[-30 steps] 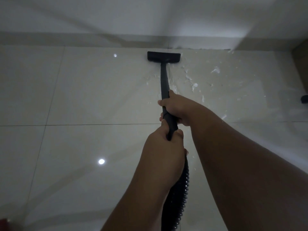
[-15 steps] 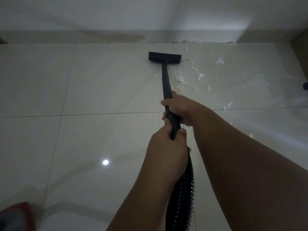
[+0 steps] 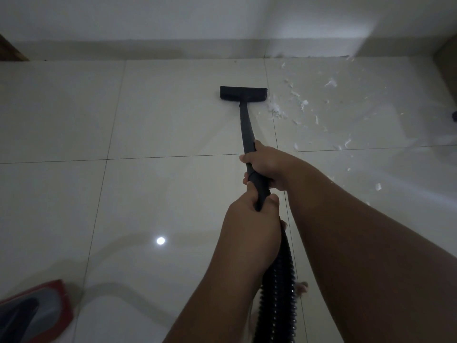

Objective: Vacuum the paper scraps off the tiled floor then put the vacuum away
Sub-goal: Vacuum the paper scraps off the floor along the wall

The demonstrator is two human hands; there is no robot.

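Both hands grip the black vacuum wand [image 3: 246, 127]. My right hand [image 3: 268, 164] holds it higher up the tube, and my left hand [image 3: 252, 224] is closed around its lower end where the ribbed black hose [image 3: 277, 288] joins. The flat black nozzle head [image 3: 243, 93] rests on the pale tiled floor [image 3: 173, 115], a short way from the wall. White paper scraps [image 3: 304, 105] lie scattered to the right of the nozzle, the nearest clump [image 3: 275, 110] just beside its right end.
A red and grey vacuum body [image 3: 32, 313] sits at the bottom left corner. The skirting and wall [image 3: 197, 33] run along the top. A dark object [image 3: 453, 117] shows at the right edge, and a brown edge [image 3: 11, 50] at the top left.
The nozzle has been drawn back from the wall and sits left of the scraps. The view has shifted, bringing the red vacuum body into sight at bottom left.
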